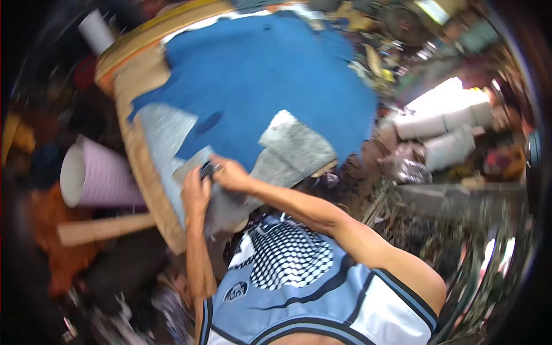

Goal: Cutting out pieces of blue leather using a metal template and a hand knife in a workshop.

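Over the near edge of the work table, both my hands come together. My left hand (196,194) is closed, its fingertips on a small dark object (206,170) whose kind is blurred. My right hand (230,175) is closed close beside it, its fingers at the same object and at the edge of a small grey piece (192,165). Beneath the hands lies grey sheet material (227,204) at the table's near side. Beyond them spreads a large blue hide-like sheet (270,75) with an uneven outline. A grey patterned piece (296,146) rests on its near right part.
Left of the table (150,181) are a pinkish roll (109,175), a wooden board (106,229) and an orange-brown hide-like piece (72,241). Pale wrapped rolls (445,122) lie to the right. Blurred clutter surrounds the table.
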Demonstrator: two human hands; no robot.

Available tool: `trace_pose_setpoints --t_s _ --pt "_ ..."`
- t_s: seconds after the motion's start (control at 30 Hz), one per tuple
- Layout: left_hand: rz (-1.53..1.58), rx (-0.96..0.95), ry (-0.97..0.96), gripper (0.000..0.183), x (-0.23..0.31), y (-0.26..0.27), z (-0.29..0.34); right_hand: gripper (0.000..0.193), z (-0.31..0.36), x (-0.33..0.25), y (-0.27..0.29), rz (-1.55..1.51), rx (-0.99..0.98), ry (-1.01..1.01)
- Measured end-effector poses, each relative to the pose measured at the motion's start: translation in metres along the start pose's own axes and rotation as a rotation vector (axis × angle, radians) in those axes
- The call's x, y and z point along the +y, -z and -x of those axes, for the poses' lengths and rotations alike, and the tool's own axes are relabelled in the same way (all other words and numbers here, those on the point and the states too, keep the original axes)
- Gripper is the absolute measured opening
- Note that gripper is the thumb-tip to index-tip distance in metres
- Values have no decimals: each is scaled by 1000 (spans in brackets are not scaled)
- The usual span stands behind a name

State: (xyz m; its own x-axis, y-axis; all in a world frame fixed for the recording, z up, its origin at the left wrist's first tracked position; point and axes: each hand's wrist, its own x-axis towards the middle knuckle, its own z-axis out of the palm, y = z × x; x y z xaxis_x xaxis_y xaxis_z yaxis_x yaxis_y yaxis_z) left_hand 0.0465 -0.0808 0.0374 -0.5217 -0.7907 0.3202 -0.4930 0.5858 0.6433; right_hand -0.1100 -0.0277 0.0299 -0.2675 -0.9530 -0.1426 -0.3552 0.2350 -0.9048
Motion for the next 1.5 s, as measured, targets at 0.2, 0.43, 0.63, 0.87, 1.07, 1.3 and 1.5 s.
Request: trace_pose_setpoints --t_s 0.2,0.43,0.63,0.87,1.07,1.3,1.5 --pt "466 57 320 36 14 20 -19 59 8 -18 14 16 291 260" --pt "1332 73 423 41 45 -23 -65 48 35 -30 87 -234 102 60" --pt "921 78 479 41 87 -88 -106 55 26 -10 170 575 -9 167" --pt "871 13 647 33 132 -190 -153 50 9 58 281 479 189 263" --pt "144 -13 211 50 146 -260 -173 35 -20 117 450 447 474 289" --pt "-439 -236 63 59 163 -294 -159 39 -75 235 689 353 869 -247" --pt "-410 -233 121 64 166 -290 -162 49 -134 306 762 -350 944 -293"
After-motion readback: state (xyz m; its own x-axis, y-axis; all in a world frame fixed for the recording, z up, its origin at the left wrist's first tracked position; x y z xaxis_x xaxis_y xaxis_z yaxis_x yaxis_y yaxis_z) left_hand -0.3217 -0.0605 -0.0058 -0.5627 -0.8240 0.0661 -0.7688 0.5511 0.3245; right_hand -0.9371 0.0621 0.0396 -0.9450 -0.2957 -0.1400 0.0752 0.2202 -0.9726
